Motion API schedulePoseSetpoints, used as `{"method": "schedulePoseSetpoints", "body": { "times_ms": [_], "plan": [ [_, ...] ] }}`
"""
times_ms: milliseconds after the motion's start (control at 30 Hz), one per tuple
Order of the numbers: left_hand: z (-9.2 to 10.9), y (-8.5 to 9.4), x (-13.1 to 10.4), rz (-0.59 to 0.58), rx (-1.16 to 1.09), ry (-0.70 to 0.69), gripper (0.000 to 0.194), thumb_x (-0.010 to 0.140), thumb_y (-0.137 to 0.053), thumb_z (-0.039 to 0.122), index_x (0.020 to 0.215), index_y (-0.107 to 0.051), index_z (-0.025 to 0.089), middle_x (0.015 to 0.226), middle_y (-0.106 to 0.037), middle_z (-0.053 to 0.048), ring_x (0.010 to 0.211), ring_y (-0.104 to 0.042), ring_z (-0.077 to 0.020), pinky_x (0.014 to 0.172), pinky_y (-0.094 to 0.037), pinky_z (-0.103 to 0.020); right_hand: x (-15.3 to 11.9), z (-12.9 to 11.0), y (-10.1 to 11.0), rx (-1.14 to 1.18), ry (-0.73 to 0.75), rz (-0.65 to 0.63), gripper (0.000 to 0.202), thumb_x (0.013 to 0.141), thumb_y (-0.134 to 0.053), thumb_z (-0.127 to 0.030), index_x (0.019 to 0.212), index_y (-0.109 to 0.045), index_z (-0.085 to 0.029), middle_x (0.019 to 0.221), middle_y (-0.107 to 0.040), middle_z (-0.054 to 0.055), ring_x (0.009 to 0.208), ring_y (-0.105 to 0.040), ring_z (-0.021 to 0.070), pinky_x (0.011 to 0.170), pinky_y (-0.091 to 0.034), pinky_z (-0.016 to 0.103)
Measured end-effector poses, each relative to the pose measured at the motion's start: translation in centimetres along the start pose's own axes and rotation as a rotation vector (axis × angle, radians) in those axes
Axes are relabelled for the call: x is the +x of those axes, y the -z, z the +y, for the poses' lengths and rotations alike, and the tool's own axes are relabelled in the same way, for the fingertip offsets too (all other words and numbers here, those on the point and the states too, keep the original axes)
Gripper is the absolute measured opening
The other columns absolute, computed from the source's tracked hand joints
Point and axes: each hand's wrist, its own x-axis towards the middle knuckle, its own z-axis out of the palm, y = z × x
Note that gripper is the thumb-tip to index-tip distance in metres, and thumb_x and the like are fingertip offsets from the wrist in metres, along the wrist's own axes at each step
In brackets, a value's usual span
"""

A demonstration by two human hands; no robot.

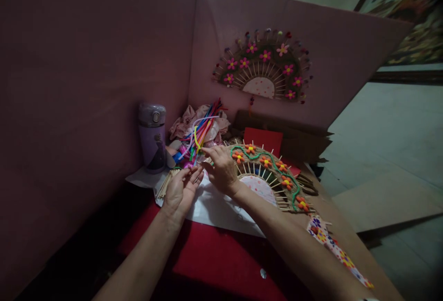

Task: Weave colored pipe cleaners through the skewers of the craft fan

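My left hand is turned partly palm up over the white paper, thumb and forefinger drawn together at something too small to make out. Facing it, my right hand has its fingers stretched out, the thumb side close to the left fingertips. Just beyond my hands lies a bundle of coloured pipe cleaners, a bent yellow pipe cleaner among them. Thin wooden sticks lie left of my left hand. Partly behind my right arm is a half-round stick-and-twine fan with orange flowers and a green wavy line.
A purple bottle stands at the left by the pink partition. On the back panel hangs a similar fan with pink flowers. Red card, brown cardboard and a flower-decorated strip lie around the red table.
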Motion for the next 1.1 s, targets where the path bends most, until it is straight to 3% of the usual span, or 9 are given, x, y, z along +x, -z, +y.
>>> {"method": "schedulePoseSetpoints", "body": {
  "times_ms": [167, 433, 667, 800, 967, 1100],
  "plan": [
    [-0.1, 0.3, 0.0, -0.016, 0.077, -0.062, 0.016, 0.075, -0.048, 0.003, 0.062, -0.053, 0.011, 0.066, -0.065, -0.007, 0.077, -0.068, -0.0242, 0.07, -0.055, -0.038, -0.9, -0.8, 0.4, 0.117, -0.106, 0.12, 0.035, 0.083, -0.046, -0.013, 0.118, -0.05, -0.015, 0.091, -0.061, 0.007, 0.088, -0.05, 0.0213, 0.082, -0.041, 0.035],
    [-0.5, 0.2, 0.3, 0.095, 0.188, -0.209, 0.011, 0.068, -0.054, 0.003, 0.064, -0.051, 0.013, 0.059, -0.065, -0.003, 0.059, -0.067, -0.018, 0.062, -0.055, -0.033, -2.1, -1.3, -0.9, 0.026, -0.103, -0.078, 0.056, 0.074, -0.055, -0.014, 0.129, -0.041, -0.014, 0.106, -0.061, 0.009, 0.105, -0.044, 0.0257, 0.091, -0.035, 0.039],
    [-0.5, 0.1, 0.3, 0.097, 0.287, -0.298, 0.008, 0.063, -0.06, 0.009, 0.065, -0.054, 0.013, 0.061, -0.065, -0.001, 0.055, -0.064, -0.014, 0.061, -0.052, -0.028, -2.4, -1.3, -2.1, -0.059, -0.115, -0.077, 0.049, 0.077, -0.051, -0.012, 0.126, -0.045, -0.013, 0.1, -0.062, 0.01, 0.105, -0.044, 0.025, 0.09, -0.032, 0.038],
    [-0.6, 0.8, 1.0, 0.16, 0.6, -0.404, 0.012, 0.063, -0.063, 0.023, 0.068, -0.055, 0.016, 0.057, -0.062, 0.0, 0.05, -0.06, -0.014, 0.052, -0.047, -0.026, -2.4, -1.4, -2.0, -0.051, -0.128, -0.086, 0.052, 0.075, -0.051, -0.011, 0.126, -0.045, -0.014, 0.098, -0.063, 0.01, 0.102, -0.045, 0.0255, 0.088, -0.032, 0.039],
    [-0.5, 1.5, 1.4, 0.282, 1.208, -0.777, 0.015, 0.069, -0.058, 0.032, 0.067, -0.06, 0.018, 0.062, -0.064, -0.004, 0.058, -0.058, -0.0172, 0.054, -0.04, -0.026, -2.4, -1.7, -1.5, -0.027, -0.132, -0.079, 0.057, 0.073, -0.05, -0.008, 0.129, -0.041, -0.014, 0.097, -0.063, 0.009, 0.102, -0.044, 0.0256, 0.089, -0.03, 0.039],
    [-0.4, 1.4, 1.0, 0.354, 1.48, -0.833, 0.017, 0.074, -0.053, 0.033, 0.069, -0.062, 0.02, 0.067, -0.066, -0.006, 0.061, -0.058, -0.0198, 0.053, -0.035, -0.027, -2.5, -1.9, -1.1, -0.002, -0.129, -0.085, 0.057, 0.073, -0.05, -0.009, 0.129, -0.041, -0.012, 0.098, -0.063, 0.01, 0.101, -0.044, 0.0258, 0.088, -0.031, 0.039]
  ]
}}
